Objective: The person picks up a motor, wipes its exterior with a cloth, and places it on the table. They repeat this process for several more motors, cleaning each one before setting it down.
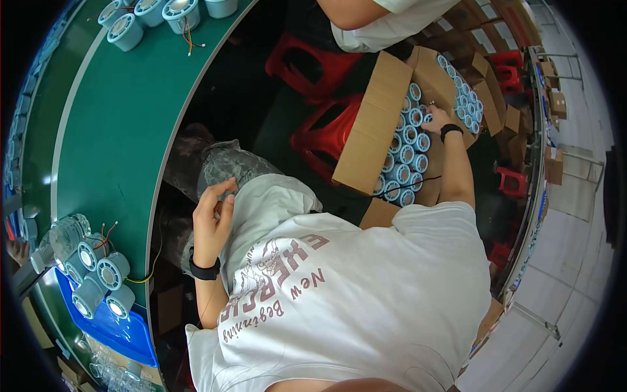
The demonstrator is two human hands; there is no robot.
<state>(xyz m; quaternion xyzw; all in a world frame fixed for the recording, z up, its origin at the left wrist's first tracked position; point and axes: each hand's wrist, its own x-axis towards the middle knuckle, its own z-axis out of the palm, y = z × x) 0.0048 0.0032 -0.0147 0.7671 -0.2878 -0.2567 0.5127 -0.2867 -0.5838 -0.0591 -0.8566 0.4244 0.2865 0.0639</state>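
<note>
Reaching into the box with the right hand, fingertips at a cylinder among others packed inside; cannot tell whether clamped on it. Holding the left hand empty, loosely curled, left of the box, well apart. Looks like picking or placing, unclear which; probably calls next for straight, careful handling inside the box.

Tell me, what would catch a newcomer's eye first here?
Probably the open cardboard box right of centre, filled with pale-blue cylinders, with the person's right hand in among them. Next come the bright red stools left of the box, vivid against the dark floor. At left, the green table bears similar parts, some clustered by a blue tray at lower left.
</note>
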